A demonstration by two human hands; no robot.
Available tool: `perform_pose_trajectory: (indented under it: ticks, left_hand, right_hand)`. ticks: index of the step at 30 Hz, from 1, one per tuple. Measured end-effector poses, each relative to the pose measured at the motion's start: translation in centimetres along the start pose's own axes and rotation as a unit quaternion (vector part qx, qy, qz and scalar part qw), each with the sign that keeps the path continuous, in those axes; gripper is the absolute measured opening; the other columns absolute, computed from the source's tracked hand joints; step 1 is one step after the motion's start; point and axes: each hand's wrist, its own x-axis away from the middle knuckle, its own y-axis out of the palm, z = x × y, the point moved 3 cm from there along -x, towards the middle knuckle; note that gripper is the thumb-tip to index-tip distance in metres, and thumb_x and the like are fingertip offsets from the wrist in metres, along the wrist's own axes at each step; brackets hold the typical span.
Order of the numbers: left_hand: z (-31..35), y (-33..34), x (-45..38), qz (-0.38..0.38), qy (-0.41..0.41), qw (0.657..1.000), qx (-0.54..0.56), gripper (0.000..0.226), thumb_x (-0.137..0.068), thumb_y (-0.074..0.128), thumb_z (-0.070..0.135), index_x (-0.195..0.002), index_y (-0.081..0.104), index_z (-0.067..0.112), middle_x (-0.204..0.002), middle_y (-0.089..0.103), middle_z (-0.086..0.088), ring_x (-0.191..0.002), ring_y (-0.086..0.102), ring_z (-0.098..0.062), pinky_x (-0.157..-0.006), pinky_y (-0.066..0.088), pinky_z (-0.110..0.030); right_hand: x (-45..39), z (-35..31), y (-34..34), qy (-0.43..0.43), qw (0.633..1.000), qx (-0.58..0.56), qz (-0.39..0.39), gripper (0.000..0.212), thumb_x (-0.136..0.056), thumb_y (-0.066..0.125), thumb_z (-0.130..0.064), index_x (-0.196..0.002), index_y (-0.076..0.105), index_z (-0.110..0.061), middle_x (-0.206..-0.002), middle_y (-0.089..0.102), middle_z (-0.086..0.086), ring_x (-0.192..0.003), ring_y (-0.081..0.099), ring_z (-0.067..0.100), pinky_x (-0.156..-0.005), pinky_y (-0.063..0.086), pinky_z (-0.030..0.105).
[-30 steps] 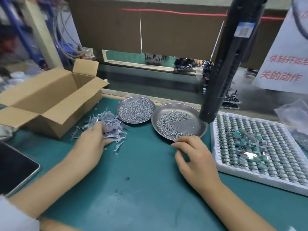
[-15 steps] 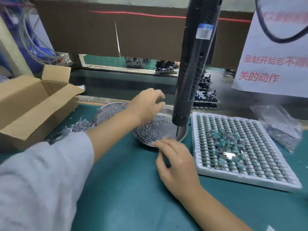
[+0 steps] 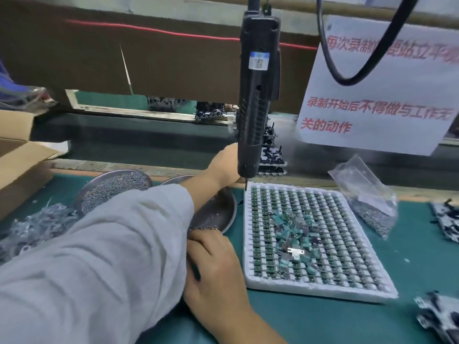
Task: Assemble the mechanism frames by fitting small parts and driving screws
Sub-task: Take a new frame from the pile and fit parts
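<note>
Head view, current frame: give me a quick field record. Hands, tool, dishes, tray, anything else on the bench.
left hand: reaching past the hanging screwdriver toward black frames at the back; fingers hidden behind the tool
right hand: resting on the green mat at the near dish's front rim; grip unclear
screwdriver: hangs upright, bit above the tray's far-left corner
near dish: metal, few screws showing
far dish: metal, full of screws
tray: white grid, loose teal parts piled on top
bag: clear plastic, right of tray

Head camera looks forward-down, close over the workbench (image 3: 310, 316).
</note>
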Motion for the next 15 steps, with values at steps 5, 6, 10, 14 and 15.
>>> perform_pose_trajectory:
  ticks: [5,6,10,14,15]
  left_hand:
    - [0.7,-0.6,0.4,0.024,0.037,0.999,-0.032,0.017,-0.093,0.049,0.0,-0.11,0.052,0.003,-0.116,0.054,-0.016,-0.108,0.052,-0.032,-0.098,0.041,-0.041]
    - [0.8,-0.9,0.6,0.029,0.047,0.997,-0.048,0.012,-0.094,0.048,0.0,-0.105,0.051,0.004,-0.112,0.055,-0.017,-0.105,0.054,-0.035,-0.095,0.043,-0.044]
    - [0.3,-3.7,2.1,0.064,0.052,0.994,-0.072,0.006,-0.096,0.05,0.015,-0.093,0.048,0.01,-0.1,0.051,-0.006,-0.098,0.054,-0.029,-0.087,0.044,-0.037]
    - [-1.0,-8.9,5.4,0.143,0.004,0.989,-0.022,0.033,-0.09,0.064,0.029,-0.113,0.059,0.006,-0.111,0.059,-0.009,-0.098,0.055,-0.018,-0.084,0.042,-0.024]
    - [-1.2,-10.4,6.6,0.166,-0.004,0.986,-0.017,0.035,-0.089,0.065,0.03,-0.113,0.059,0.006,-0.11,0.061,-0.008,-0.096,0.055,-0.016,-0.081,0.04,-0.02]
  right_hand:
    - [0.0,0.0,-0.1,-0.003,1.0,-0.01,0.023,0.02,-0.078,0.057,-0.005,-0.092,0.071,-0.005,-0.093,0.066,0.006,-0.081,0.06,0.026,-0.073,0.048,0.035]
    - [0.0,0.0,-0.1,-0.003,1.0,-0.012,0.025,0.023,-0.079,0.053,-0.007,-0.092,0.071,-0.006,-0.092,0.066,0.005,-0.081,0.06,0.025,-0.073,0.048,0.035]
    - [0.0,0.0,-0.4,0.008,0.999,-0.018,0.047,0.025,-0.08,0.051,-0.008,-0.094,0.072,-0.007,-0.093,0.066,0.004,-0.085,0.059,0.021,-0.076,0.049,0.034]
    - [-0.1,0.0,-0.5,0.053,0.996,-0.051,0.049,0.027,-0.081,0.058,-0.001,-0.105,0.07,-0.006,-0.103,0.065,0.004,-0.098,0.059,0.019,-0.088,0.047,0.033]
    - [-0.1,0.1,-0.6,0.068,0.995,-0.065,0.046,0.031,-0.082,0.057,-0.002,-0.11,0.068,-0.007,-0.108,0.063,0.004,-0.104,0.057,0.017,-0.093,0.045,0.03]
